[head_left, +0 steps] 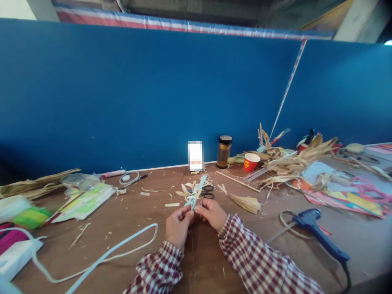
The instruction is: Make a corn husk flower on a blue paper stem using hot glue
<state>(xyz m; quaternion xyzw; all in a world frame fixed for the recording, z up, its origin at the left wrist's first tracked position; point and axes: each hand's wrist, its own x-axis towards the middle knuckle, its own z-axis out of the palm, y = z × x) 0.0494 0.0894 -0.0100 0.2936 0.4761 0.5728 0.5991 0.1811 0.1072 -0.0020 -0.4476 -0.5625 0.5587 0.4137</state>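
At the middle of the table, my left hand (178,225) and my right hand (212,212) meet, thumbs and fingers pinched together. Between them is a small pale blue piece of folded strips (192,202), partly covered by my fingertips. Cream corn husk pieces (186,191) spread just beyond it; whether they are joined to it I cannot tell. A pair of scissors (208,192) with dark handles lies right behind my right hand, its blades hidden under the scraps. One flat cream strip (172,205) rests on the table near my left fingers.
A blue glue gun (321,232) lies at the right. Behind stand a dark-lidded jar (224,152) and a red paper cup (251,162), beside heaped dry corn husks (294,161). A white cable (122,243) loops at the left. The blue partition (137,94) closes off the back.
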